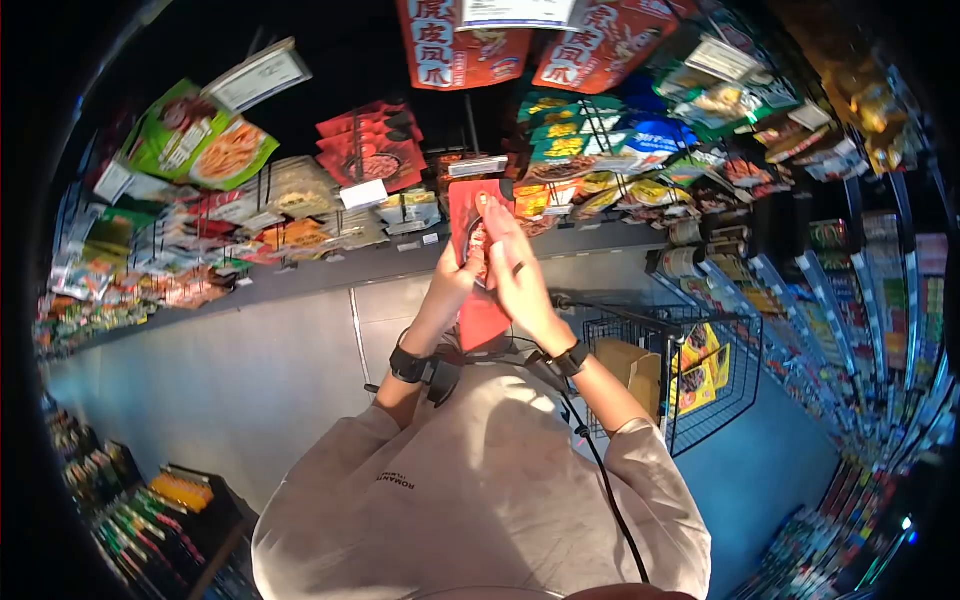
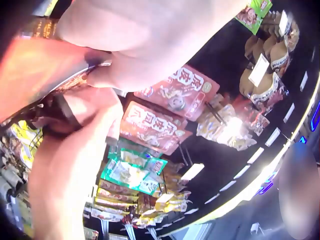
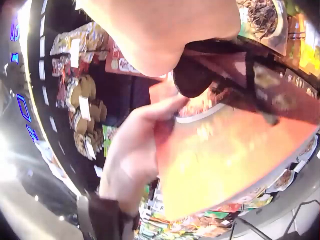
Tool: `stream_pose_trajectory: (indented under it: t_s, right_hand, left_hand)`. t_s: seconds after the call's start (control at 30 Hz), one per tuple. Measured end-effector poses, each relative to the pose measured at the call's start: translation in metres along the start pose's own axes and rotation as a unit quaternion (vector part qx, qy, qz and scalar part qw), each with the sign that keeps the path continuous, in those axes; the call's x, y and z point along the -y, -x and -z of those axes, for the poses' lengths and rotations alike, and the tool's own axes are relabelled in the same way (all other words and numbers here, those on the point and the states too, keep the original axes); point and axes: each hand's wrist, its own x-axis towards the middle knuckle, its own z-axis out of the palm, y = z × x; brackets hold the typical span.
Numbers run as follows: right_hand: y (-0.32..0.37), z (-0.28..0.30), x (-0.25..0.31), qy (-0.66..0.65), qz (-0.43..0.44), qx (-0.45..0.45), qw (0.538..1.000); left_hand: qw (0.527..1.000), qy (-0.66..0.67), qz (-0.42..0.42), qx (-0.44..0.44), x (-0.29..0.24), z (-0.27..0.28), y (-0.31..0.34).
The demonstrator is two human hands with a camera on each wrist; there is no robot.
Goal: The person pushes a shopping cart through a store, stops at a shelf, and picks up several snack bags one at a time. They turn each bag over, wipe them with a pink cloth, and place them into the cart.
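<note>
A red snack bag (image 1: 485, 320) with a picture of food on its front is up before the chest, in front of the shelf. My left hand (image 1: 450, 285) grips its left side, thumb on the front face. My right hand (image 1: 520, 280) lies along the bag's right side, its fingers extended over the printed front and covering part of it. Seen from the right wrist, the bag's orange-red face (image 3: 220, 160) fills much of the view, and the left hand (image 3: 137, 145) holds its edge. From the left wrist, part of the bag (image 2: 35, 75) shows beside the near hand.
Hanging snack packs fill the rack ahead, among them red packs (image 1: 370, 150), green packs (image 1: 570, 130) and a large green bag (image 1: 195, 140). A black wire cart (image 1: 715, 420) at the right holds a cardboard box (image 1: 625, 370) and yellow packs (image 1: 700, 370). More shelves (image 1: 840, 290) run along the right.
</note>
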Motion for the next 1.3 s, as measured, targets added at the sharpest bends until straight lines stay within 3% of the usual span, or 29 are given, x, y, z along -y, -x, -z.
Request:
stream_pose_trajectory:
  t_s: [0.1, 0.17, 0.2, 0.23, 0.3, 0.33, 0.37, 0.43, 0.47, 0.5, 0.57, 0.63, 0.67, 0.7, 0.77, 0.8, 0.83, 0.87, 0.97, 1.0, 1.07, 1.13, 1.2, 1.27, 1.3]
  right_hand:
    - [0.015, 0.009, 0.004, 0.122, 0.058, 0.008, 0.991]
    - [0.003, 0.030, 0.003, 0.113, 0.053, -0.017, 0.992]
    - [-0.001, 0.036, 0.001, 0.074, 0.021, -0.070, 0.995]
    - [-0.010, 0.053, 0.025, 0.055, -0.013, -0.101, 0.993]
    - [-0.007, 0.067, 0.032, 0.066, -0.009, -0.113, 0.991]
    - [-0.008, 0.071, 0.035, 0.070, -0.004, -0.123, 0.990]
    - [-0.004, 0.068, 0.040, 0.066, 0.018, -0.124, 0.990]
    - [0.003, 0.086, 0.059, 0.248, 0.117, -0.016, 0.961]
    - [0.003, 0.095, 0.061, 0.261, 0.101, -0.014, 0.960]
    - [0.007, 0.107, 0.060, 0.304, 0.109, -0.035, 0.946]
    - [0.003, 0.126, 0.051, 0.246, 0.103, -0.169, 0.949]
    - [0.015, 0.135, 0.031, 0.233, -0.012, -0.234, 0.944]
    - [0.022, 0.132, 0.028, 0.222, -0.016, -0.211, 0.952]
    - [0.029, 0.124, 0.033, 0.210, -0.020, -0.187, 0.959]
    - [0.049, 0.105, 0.042, 0.231, -0.007, -0.132, 0.964]
    - [0.055, 0.099, 0.055, 0.284, 0.010, -0.048, 0.958]
    - [0.061, 0.096, 0.068, 0.332, 0.025, 0.036, 0.942]
    - [0.063, 0.095, 0.072, 0.305, 0.030, 0.030, 0.951]
    - [0.054, 0.119, 0.058, 0.308, 0.020, -0.113, 0.945]
    - [0.051, 0.125, 0.044, 0.211, -0.002, -0.202, 0.956]
    - [0.053, 0.141, 0.030, 0.091, -0.073, -0.247, 0.962]
    - [0.055, 0.155, 0.033, -0.097, -0.096, -0.222, 0.965]
    - [0.078, 0.172, 0.044, -0.211, -0.227, -0.172, 0.935]
    - [0.091, 0.171, 0.046, -0.282, -0.163, -0.197, 0.925]
    - [0.093, 0.173, 0.048, -0.248, -0.168, -0.215, 0.930]
  left_hand:
    - [0.990, -0.001, -0.115, 0.084, -0.003, -0.018, -0.004]
    - [0.989, -0.011, -0.054, 0.141, -0.009, -0.024, -0.005]
    - [0.985, -0.015, -0.026, 0.168, -0.013, -0.029, -0.006]
    - [0.979, -0.061, -0.056, 0.186, -0.018, -0.039, -0.005]
    - [0.978, -0.046, 0.028, 0.200, -0.012, -0.057, -0.011]
    - [0.976, -0.022, -0.074, 0.204, -0.009, -0.069, -0.009]
    - [0.968, -0.014, -0.117, 0.219, -0.010, -0.078, -0.012]
    - [0.955, 0.077, -0.017, 0.285, -0.033, -0.084, -0.001]
    - [0.927, 0.093, -0.110, 0.345, 0.001, -0.071, -0.012]
    - [0.941, -0.008, -0.032, 0.337, -0.014, -0.082, -0.013]
    - [0.958, -0.083, 0.024, 0.273, -0.027, -0.103, -0.004]
    - [0.965, 0.052, 0.025, 0.255, -0.037, -0.117, 0.000]
    - [0.962, 0.120, 0.025, 0.242, -0.044, -0.124, 0.002]
    - [0.968, 0.157, -0.036, 0.193, -0.055, -0.134, 0.004]
    - [0.951, 0.259, -0.016, 0.170, -0.065, -0.136, -0.011]
    - [0.961, 0.250, -0.022, 0.114, -0.064, -0.135, -0.018]
    - [0.953, 0.277, -0.020, 0.118, -0.065, -0.131, -0.028]
    - [0.951, 0.284, -0.016, 0.123, -0.063, -0.131, -0.026]
    - [0.966, 0.235, -0.020, 0.107, -0.071, -0.149, -0.006]
    - [0.970, 0.230, 0.021, 0.072, -0.069, -0.155, 0.000]
    - [0.964, 0.245, 0.055, 0.090, -0.073, -0.161, 0.010]
    - [0.968, 0.215, 0.054, 0.115, -0.075, -0.160, 0.008]
    - [0.968, 0.179, 0.049, 0.167, -0.081, -0.152, 0.003]
    - [0.963, 0.176, 0.014, 0.203, -0.082, -0.151, -0.003]
    - [0.960, 0.178, -0.004, 0.215, -0.083, -0.152, -0.002]
